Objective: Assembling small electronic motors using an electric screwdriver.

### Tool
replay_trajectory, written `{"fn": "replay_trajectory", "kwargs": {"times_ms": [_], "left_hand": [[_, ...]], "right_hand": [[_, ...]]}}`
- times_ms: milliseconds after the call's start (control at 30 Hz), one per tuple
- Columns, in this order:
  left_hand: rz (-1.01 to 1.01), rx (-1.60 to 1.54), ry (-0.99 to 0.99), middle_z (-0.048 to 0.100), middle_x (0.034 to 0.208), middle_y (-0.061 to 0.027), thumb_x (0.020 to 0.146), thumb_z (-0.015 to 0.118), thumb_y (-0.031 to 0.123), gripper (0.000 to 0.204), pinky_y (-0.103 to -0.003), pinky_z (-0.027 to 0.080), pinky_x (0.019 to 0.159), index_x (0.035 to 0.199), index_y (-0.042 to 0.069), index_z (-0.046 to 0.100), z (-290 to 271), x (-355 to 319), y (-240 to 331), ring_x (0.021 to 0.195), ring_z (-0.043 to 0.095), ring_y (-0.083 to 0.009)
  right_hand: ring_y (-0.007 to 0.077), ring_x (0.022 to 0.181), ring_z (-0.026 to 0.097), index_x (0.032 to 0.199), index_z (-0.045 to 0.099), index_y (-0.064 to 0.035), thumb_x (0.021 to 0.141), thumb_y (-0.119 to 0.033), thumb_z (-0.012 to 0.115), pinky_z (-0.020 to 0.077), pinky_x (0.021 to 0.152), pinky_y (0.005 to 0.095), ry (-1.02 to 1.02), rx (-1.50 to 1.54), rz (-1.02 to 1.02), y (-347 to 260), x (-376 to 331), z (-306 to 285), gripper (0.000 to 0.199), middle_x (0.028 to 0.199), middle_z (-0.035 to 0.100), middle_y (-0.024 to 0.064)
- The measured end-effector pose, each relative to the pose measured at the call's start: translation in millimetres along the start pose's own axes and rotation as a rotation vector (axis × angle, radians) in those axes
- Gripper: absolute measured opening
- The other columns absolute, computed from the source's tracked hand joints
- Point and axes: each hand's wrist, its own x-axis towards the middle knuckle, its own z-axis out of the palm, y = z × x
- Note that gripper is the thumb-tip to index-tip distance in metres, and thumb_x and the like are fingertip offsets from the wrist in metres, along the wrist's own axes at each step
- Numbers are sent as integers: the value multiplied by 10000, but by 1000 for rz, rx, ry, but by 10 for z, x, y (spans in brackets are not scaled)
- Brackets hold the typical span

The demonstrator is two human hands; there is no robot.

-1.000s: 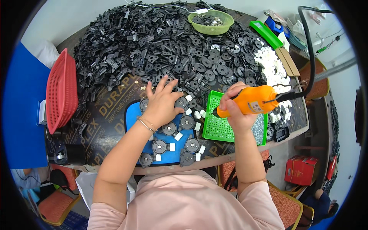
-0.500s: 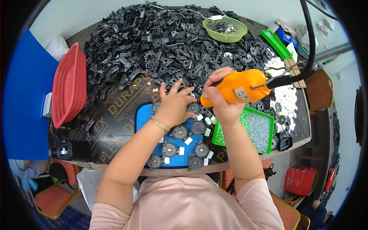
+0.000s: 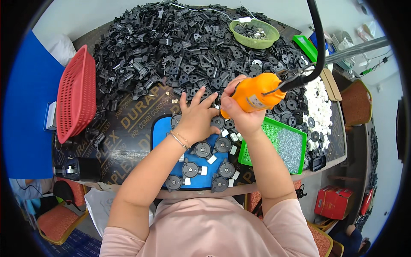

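Head view: nearest us we saw round dark discs (image 3: 202, 149) with white tabs on a blue jig (image 3: 162, 132). Our left hand (image 3: 196, 119) pressed there, fingers spread. Beyond, our right hand (image 3: 242, 112) clamped a glossy orange power screwdriver (image 3: 256, 97), tip down.

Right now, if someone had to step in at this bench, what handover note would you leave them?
Left hand: flat, fingers spread, pressing on the parts at the far end of the blue jig.
Right hand: wrapped around the orange power screwdriver, its tip hidden down beside the left fingertips.
Things: round black parts with white tabs sit in rows on the jig; green tray of small screws to its right; heap of loose black pieces behind.
Done: the jig looks loaded.
Left: which parts are already screwed cannot be told; the far row is in hand.
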Motion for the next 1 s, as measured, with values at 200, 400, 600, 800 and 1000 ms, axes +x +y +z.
{"fn": "replay_trajectory", "kwargs": {"times_ms": [200,400,600,800,1000], "left_hand": [[14,-1,-16,371,1407,-34,608,788,328,406,-620,41,1046,980,200,688,-13,6,9,1371,162,-290],[69,47,23,361,1411,-56,593,799,341,432,-623,61,1044,963,152,683,-72,-96,93,1368,176,-296],[69,-41,-35,339,1428,-73,617,789,331,432,-598,35,1055,979,129,670,20,-194,198,1371,175,-302],[85,-107,-70,337,1431,-77,618,798,297,515,-587,16,1061,1091,182,631,-3,-215,126,1374,171,-310],[119,-77,-103,344,1427,-71,624,796,256,506,-606,26,1051,1101,233,631,-4,-198,112,1376,168,-307]], "right_hand": [[142,663,552,949,524,-4,749,-53,676,475,590,252,13,93,45,-40,30,-119,256,877,501,93],[174,621,527,967,499,0,786,-68,620,465,573,294,90,188,-143,-625,-26,-545,228,908,475,116],[169,600,525,947,503,14,776,-22,612,460,575,283,192,-80,45,-501,-441,-796,206,895,478,117],[168,609,537,943,505,15,777,-20,614,463,576,277,189,-93,-14,-412,-478,-824,201,897,481,114],[167,604,542,941,506,15,775,-16,623,470,567,273,177,-108,-18,-368,-503,-837,206,893,483,114]]}}
